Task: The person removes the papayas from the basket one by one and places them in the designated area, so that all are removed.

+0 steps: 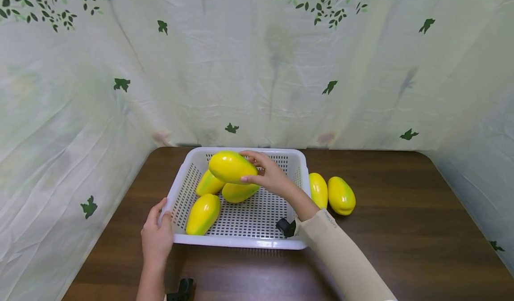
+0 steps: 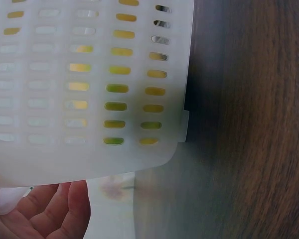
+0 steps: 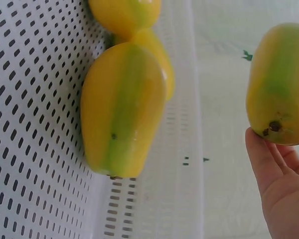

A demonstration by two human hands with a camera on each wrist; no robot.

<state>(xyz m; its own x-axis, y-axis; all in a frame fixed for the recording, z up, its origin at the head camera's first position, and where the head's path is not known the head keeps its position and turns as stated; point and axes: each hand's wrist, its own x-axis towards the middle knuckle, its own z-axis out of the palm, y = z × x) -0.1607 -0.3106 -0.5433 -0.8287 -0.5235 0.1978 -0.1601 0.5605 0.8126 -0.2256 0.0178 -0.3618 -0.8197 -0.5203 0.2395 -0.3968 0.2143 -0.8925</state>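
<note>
A white perforated plastic basket (image 1: 257, 244) stands on the table. My right hand (image 1: 270, 174) holds a yellow mango (image 1: 232, 167) over it, thumb and fingertips at one end; in the right wrist view this mango (image 3: 279, 84) appears raised above the rim. Three more mangoes lie inside the basket: one near the front left (image 1: 202, 214), another at the back left (image 1: 209, 184), the third (image 1: 238, 193) partly hidden beneath the held one. At the left side, my left hand (image 1: 157, 234) grips the basket's rim, its fingers (image 2: 78, 206) outside the wall in the left wrist view.
Two mangoes sit on the table right of the basket, one close against its wall (image 1: 318, 189) and one beside it (image 1: 341, 196). The dark wooden table (image 1: 401, 229) meets a leaf-printed white cloth (image 1: 257, 68) at the back.
</note>
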